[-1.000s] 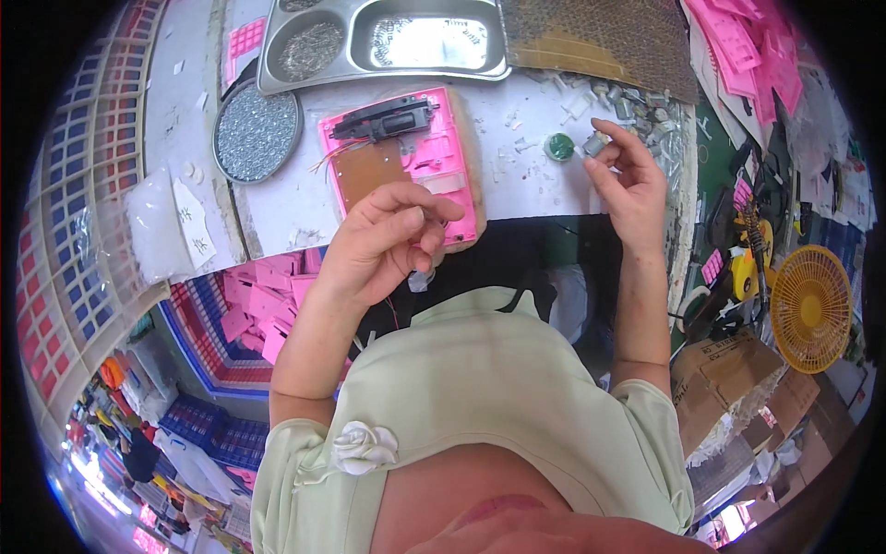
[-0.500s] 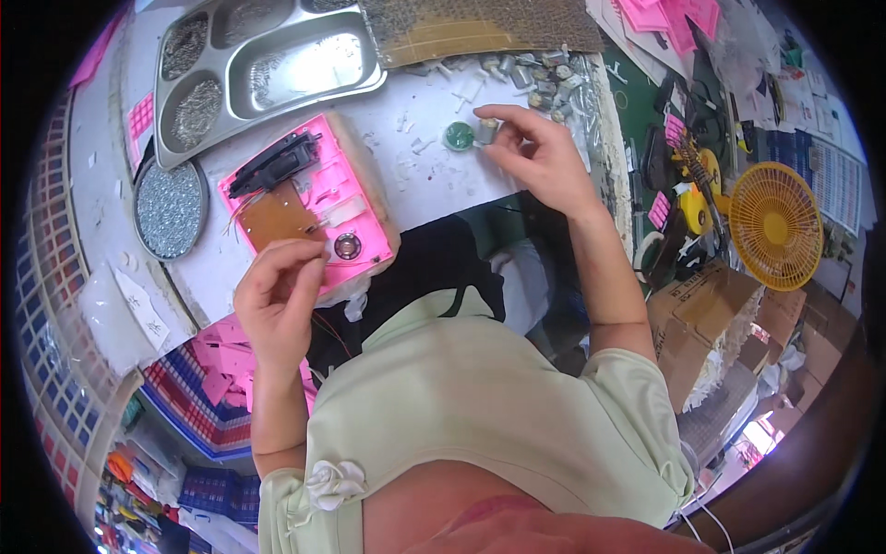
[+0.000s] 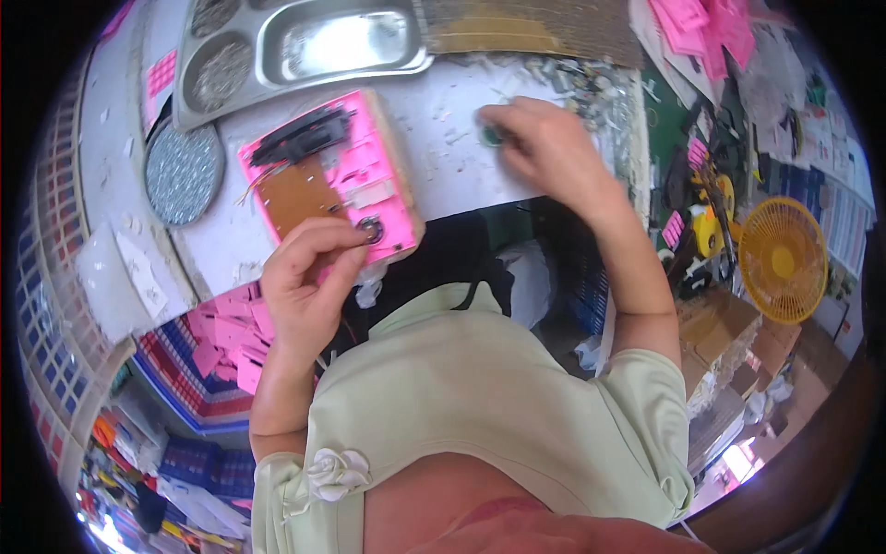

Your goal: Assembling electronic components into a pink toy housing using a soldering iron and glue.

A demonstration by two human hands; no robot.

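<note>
A pink plastic casing [image 3: 355, 175] lies on a wooden block on the white bench, with a brown circuit board [image 3: 297, 196] and a black part [image 3: 300, 137] in it. My left hand [image 3: 309, 277] rests at the casing's near edge, its fingertips pinched by a small round metal piece [image 3: 371, 229] set in the casing. My right hand [image 3: 544, 148] reaches over the bench to the right, fingers curled down on a small green round part [image 3: 492, 137]. What else lies under that hand is hidden.
A steel compartment tray [image 3: 295, 46] stands at the back, a round dish of small metal bits [image 3: 183, 172] to the left. Loose metal parts [image 3: 581, 78] litter the bench's right end. Pink casings [image 3: 231, 337] fill a crate below; a yellow fan [image 3: 783, 260] stands at right.
My left hand has come down from mid-air onto the casing's near edge. My right hand has dropped from holding a small part up to pressing on the green part on the bench.
</note>
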